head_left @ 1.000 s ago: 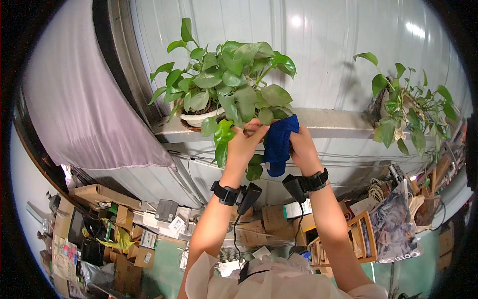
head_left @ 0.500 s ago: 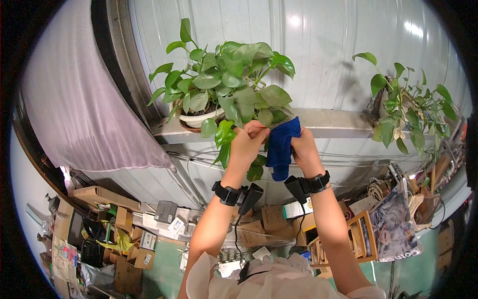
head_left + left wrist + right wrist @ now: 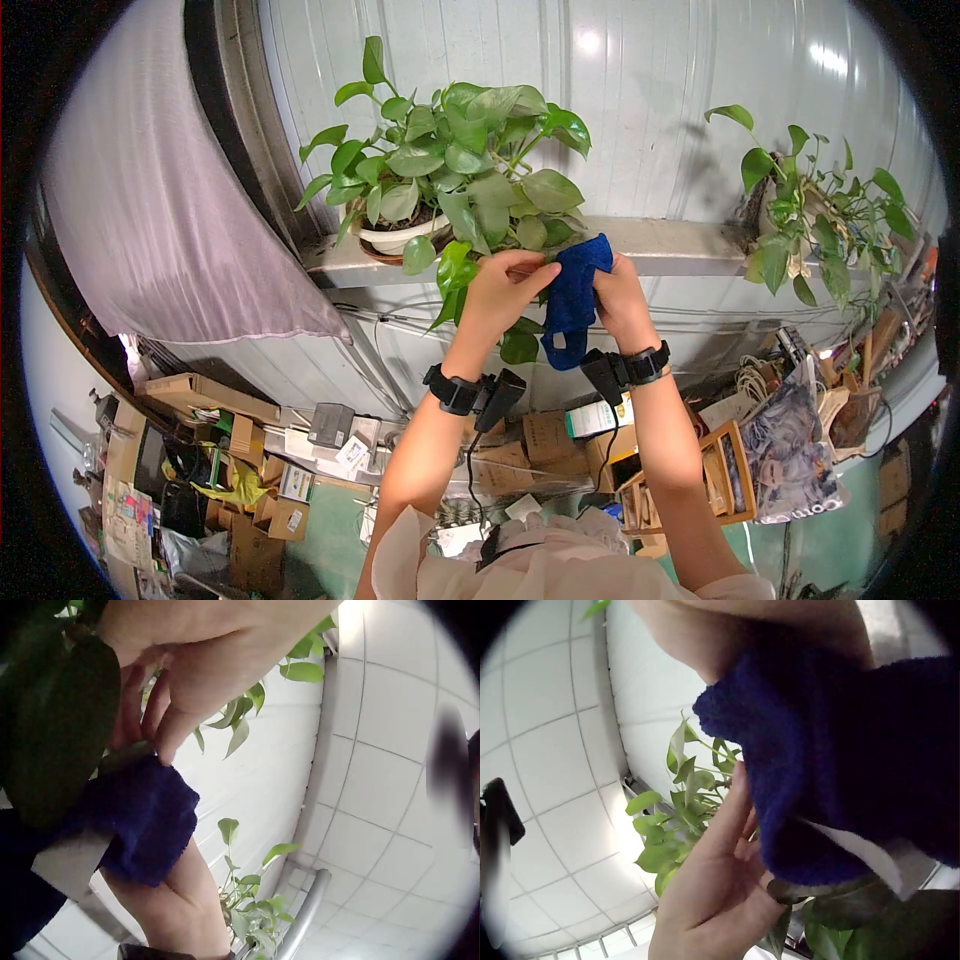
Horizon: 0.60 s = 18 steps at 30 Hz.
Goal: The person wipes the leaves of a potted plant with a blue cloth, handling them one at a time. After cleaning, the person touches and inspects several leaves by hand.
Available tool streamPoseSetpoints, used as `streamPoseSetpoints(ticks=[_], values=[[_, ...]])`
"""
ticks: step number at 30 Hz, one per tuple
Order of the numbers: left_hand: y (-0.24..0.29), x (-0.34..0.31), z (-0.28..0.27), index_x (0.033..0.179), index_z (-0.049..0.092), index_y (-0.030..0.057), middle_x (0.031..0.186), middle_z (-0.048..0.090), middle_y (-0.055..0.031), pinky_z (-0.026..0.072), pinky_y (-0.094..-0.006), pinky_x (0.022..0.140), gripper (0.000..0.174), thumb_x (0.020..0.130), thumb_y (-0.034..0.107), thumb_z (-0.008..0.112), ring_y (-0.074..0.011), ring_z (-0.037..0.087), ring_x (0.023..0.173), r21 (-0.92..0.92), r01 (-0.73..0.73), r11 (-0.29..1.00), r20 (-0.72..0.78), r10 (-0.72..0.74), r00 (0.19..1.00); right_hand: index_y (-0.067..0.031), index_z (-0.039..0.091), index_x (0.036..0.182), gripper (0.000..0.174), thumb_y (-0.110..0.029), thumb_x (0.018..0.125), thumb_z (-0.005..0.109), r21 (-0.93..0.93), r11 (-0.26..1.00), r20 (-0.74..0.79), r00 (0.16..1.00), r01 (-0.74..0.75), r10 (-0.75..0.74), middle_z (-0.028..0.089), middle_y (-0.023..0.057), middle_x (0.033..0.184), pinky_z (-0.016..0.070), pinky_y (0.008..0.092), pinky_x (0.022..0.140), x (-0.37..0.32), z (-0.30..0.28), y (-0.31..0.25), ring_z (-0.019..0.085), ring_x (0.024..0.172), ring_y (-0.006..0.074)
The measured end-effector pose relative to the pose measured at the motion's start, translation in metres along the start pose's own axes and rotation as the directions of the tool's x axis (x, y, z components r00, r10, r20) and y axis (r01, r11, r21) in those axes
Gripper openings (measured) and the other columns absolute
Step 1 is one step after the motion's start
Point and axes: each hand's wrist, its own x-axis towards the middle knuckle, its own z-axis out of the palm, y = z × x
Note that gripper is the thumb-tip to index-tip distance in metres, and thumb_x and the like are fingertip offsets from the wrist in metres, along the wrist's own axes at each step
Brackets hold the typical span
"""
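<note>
The blue cloth (image 3: 572,295) is looking like soft, fuzzy terry, matt all over. The plant's leaves (image 3: 470,170) are shining smooth and waxy. Behind them the ribbed metal wall (image 3: 660,100) is gleaming glossy, and the cardboard boxes (image 3: 200,390) are showing dull brown faces.

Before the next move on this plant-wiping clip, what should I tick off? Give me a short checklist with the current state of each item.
1. Right hand has a firm hold on the blue cloth: ok, fingers curl round it.
2. Left hand backs the leaf against the cloth: ok, straight fingers lie along it.
3. Pot upright on the ledge: ok.
4. Leaf stem free of strain: cannot tell, hidden behind the hands.
5. Leaf surface wiped clean: cannot tell, the cloth covers it.
</note>
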Motion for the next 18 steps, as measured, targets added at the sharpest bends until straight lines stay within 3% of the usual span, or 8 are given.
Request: streamPoseSetpoints(ticks=[4, 7, 13, 18], values=[[0.002, -0.001, 0.001, 0.085, 0.063, -0.0008, 0.07, 0.06, -0.0027, 0.0428, -0.0195, 0.055, 0.015, 0.075, 0.011, 0.065, -0.0076, 0.054, 0.061, -0.019, -0.031, 0.999, -0.047, 0.03, 0.998, 0.0048, 0.056, 0.093, 0.028, 0.009, 0.072, 0.038, 0.06, 0.998, 0.019, 1.0, -0.023, 0.022, 0.062, 0.0085, 0.084, 0.0474, 0.0263, 0.065, -0.003, -0.004, -0.002, 0.059, 0.073, 0.0154], [0.002, 0.0, 0.001, 0.085, 0.063, -0.0011, 0.07, 0.061, -0.0037, 0.0429, -0.0202, 0.055, 0.015, 0.075, 0.01, 0.065, -0.0083, 0.054, 0.061, 0.092, -0.037, 0.995, -0.061, 0.043, 0.997, 0.0051, 0.055, 0.094, 0.027, 0.008, 0.073, 0.039, 0.04, 0.996, -0.014, 0.997, -0.077, 0.077, 0.061, 0.0084, 0.085, 0.0473, 0.0265, 0.065, -0.007, -0.004, -0.005, 0.059, 0.074, 0.0157], [-0.007, 0.001, 0.009, 0.084, 0.062, -0.0023, 0.069, 0.061, -0.0044, 0.0425, -0.0214, 0.054, 0.015, 0.075, 0.009, 0.064, -0.0086, 0.054, 0.06, 0.203, -0.211, 0.956, -0.091, 0.233, 0.968, 0.0046, 0.057, 0.091, 0.023, 0.006, 0.075, 0.041, 0.033, 0.998, -0.02, 0.998, -0.059, 0.059, 0.061, 0.0077, 0.083, 0.0471, 0.0261, 0.063, -0.005, -0.011, 0.001, 0.059, 0.073, 0.0151], [-0.012, 0.005, 0.005, 0.078, 0.061, -0.0026, 0.069, 0.061, -0.0047, 0.0427, -0.0213, 0.051, 0.013, 0.074, 0.009, 0.065, -0.0084, 0.053, 0.057, 0.192, -0.108, 0.975, -0.191, 0.145, 0.971, 0.004, 0.056, 0.096, 0.019, -0.001, 0.079, 0.049, -0.015, 0.997, -0.005, 0.997, -0.072, 0.072, 0.061, 0.0083, 0.087, 0.0487, 0.0266, 0.067, -0.003, -0.025, 0.005, 0.06, 0.075, 0.0152]])
